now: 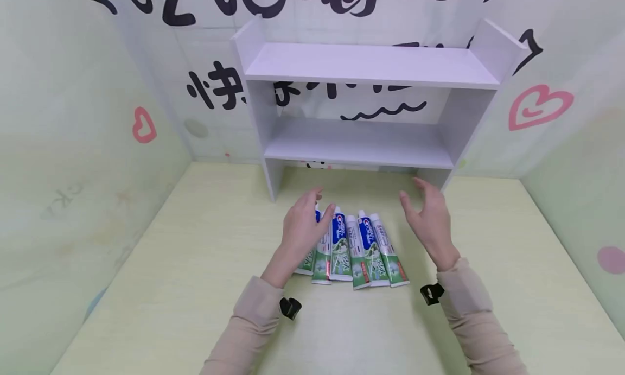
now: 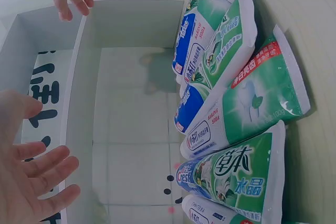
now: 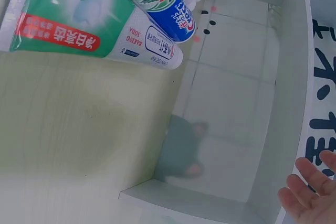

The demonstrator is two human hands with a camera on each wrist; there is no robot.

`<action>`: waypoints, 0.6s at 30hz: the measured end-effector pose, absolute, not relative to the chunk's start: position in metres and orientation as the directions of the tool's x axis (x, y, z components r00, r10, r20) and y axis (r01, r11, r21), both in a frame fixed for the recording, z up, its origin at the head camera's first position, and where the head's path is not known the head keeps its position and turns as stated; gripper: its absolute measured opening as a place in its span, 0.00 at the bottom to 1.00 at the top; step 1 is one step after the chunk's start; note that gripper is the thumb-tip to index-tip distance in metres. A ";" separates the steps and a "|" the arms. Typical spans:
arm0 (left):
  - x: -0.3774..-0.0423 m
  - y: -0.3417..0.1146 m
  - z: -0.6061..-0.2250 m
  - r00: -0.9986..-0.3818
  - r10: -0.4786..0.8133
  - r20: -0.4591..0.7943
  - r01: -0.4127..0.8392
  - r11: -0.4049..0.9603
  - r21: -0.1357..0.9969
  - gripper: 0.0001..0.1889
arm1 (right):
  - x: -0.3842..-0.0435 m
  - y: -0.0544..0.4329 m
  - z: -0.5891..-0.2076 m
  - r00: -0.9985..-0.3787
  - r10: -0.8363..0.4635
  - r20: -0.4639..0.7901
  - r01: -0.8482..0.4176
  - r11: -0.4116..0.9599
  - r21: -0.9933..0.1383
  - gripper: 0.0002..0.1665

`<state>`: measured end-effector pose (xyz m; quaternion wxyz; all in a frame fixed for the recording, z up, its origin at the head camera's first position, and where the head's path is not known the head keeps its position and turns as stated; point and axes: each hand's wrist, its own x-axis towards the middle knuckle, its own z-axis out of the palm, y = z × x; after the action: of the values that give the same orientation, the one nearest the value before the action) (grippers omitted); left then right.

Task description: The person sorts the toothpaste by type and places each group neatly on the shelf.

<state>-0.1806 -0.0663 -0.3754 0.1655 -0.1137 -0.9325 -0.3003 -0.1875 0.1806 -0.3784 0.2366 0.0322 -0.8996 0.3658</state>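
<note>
Across the bench (image 1: 195,245), mid-frame, I see toothpaste tubes (image 1: 340,250) aligned, likely for easy reach. Left hand (image 1: 304,223) and right hand (image 1: 431,223) hover empty, fingers apart.

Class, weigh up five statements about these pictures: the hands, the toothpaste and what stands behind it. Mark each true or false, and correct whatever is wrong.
1. The toothpaste tubes lie on the table. True.
2. Neither the left hand nor the right hand holds a tube. True.
3. Every tube has a blue upper part. False: some are white there.
4. Black lettering marks the wall behind the shelf unit. True.
5. In the head view, the right hand hides part of the tubes. False: the left hand does; the right hand is off to the right of the row.
</note>
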 end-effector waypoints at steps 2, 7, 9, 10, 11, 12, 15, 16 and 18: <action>-0.180 -0.069 -0.375 -0.927 0.099 0.361 0.300 0.774 0.558 0.27 | -0.188 0.182 -0.375 -0.892 0.145 0.428 -0.207 0.711 -0.672 0.30; -0.179 -0.073 -0.378 -0.956 0.065 0.287 0.249 0.699 0.671 0.31 | -0.189 0.191 -0.369 -0.886 0.214 0.411 -0.187 0.645 -0.741 0.28; -0.178 -0.075 -0.379 -0.962 0.050 0.270 0.230 0.684 0.693 0.32 | -0.191 0.194 -0.368 -0.881 0.227 0.414 -0.194 0.626 -0.755 0.28; -0.178 -0.076 -0.379 -0.963 0.045 0.267 0.225 0.683 0.695 0.32 | -0.192 0.196 -0.367 -0.879 0.228 0.419 -0.200 0.621 -0.758 0.28; -0.178 -0.077 -0.379 -0.964 0.041 0.264 0.220 0.684 0.696 0.32 | -0.193 0.197 -0.367 -0.876 0.231 0.424 -0.205 0.617 -0.759 0.27; -0.177 -0.079 -0.379 -0.964 0.039 0.264 0.218 0.686 0.695 0.32 | -0.195 0.198 -0.366 -0.873 0.236 0.427 -0.206 0.615 -0.761 0.27; -0.175 -0.084 -0.378 -0.963 0.036 0.267 0.218 0.689 0.692 0.32 | -0.199 0.201 -0.366 -0.859 0.258 0.443 -0.214 0.605 -0.767 0.27; -0.175 -0.086 -0.377 -0.962 0.035 0.269 0.218 0.690 0.691 0.31 | -0.200 0.203 -0.366 -0.852 0.269 0.450 -0.219 0.598 -0.771 0.26; -0.174 -0.089 -0.377 -0.962 0.032 0.271 0.216 0.695 0.686 0.31 | -0.203 0.205 -0.365 -0.837 0.296 0.461 -0.222 0.587 -0.779 0.25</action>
<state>-0.1739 -0.0892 -0.3771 0.1198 -0.0679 -0.9127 -0.3847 -0.2034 0.2050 -0.3651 0.2849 -0.0219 -0.8440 0.4540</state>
